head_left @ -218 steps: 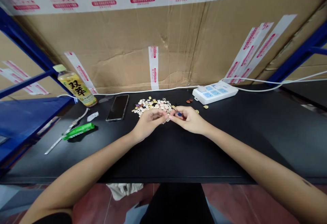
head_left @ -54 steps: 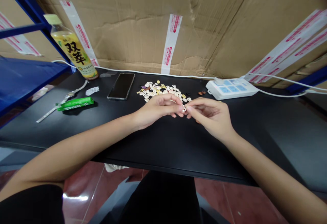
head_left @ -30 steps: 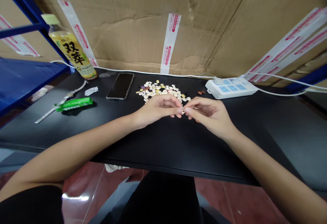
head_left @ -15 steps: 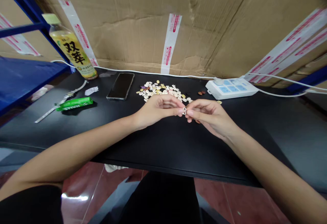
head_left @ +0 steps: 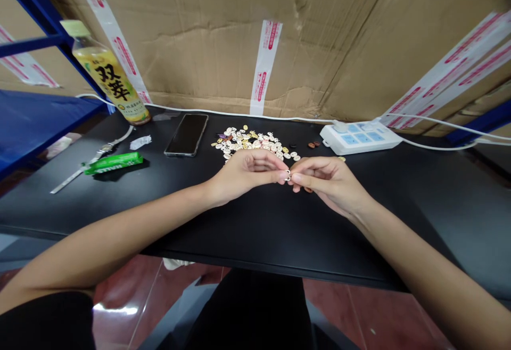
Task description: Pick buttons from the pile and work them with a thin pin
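Between my fingertips, above the black table, is a small white link-like piece with a rounded, open middle. My left hand pinches it from one side with thumb and forefinger. From the other side my right hand pinches it as well, the two hands almost touching. Just behind my left hand lies a loose pile of small oval pieces, mostly cream, some yellow, brown or purple. Partly hidden under my right hand is a brown piece.
A phone, a green wrapped packet, a wristwatch and a drink bottle are on the left. A white power strip stands at the back right, its cable running along the cardboard wall.
Both hands keep their pinch on the white piece at nearly the same spot. The view has shifted slightly; nothing else visibly differs.
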The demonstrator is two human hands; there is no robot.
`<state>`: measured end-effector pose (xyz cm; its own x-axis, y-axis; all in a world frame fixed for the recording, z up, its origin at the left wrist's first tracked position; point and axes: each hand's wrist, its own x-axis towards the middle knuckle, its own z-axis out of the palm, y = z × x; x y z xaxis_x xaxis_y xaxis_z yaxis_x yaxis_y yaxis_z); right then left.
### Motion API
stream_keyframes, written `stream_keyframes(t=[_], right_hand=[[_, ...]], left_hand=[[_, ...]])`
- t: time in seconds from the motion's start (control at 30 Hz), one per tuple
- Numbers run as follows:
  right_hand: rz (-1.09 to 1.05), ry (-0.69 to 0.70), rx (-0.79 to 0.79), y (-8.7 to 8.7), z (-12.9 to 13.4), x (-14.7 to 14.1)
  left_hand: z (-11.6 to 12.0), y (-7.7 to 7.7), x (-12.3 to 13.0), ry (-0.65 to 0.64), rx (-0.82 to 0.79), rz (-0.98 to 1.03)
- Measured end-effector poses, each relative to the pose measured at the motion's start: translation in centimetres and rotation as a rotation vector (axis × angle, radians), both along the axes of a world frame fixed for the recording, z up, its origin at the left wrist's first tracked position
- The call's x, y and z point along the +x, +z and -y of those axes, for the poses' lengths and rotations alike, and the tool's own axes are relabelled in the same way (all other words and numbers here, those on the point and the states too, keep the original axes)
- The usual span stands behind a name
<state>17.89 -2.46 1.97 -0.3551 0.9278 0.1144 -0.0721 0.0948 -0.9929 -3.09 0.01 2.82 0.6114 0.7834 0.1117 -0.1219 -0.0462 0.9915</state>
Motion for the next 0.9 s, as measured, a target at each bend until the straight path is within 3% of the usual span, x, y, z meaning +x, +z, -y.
stream_keyframes(t=[0.63,0.9], right_hand=[[-0.016,-0.057,-0.041,0.2,-0.1,0.1],[-0.047,-0.149,-0.071,-0.3,-0.6,0.4]], left_hand=[[-0.6,-0.6,-0.1,-0.017,-0.057,0.058],[-2.9,0.1,-1.3,0.096,-0.046,-0.008]])
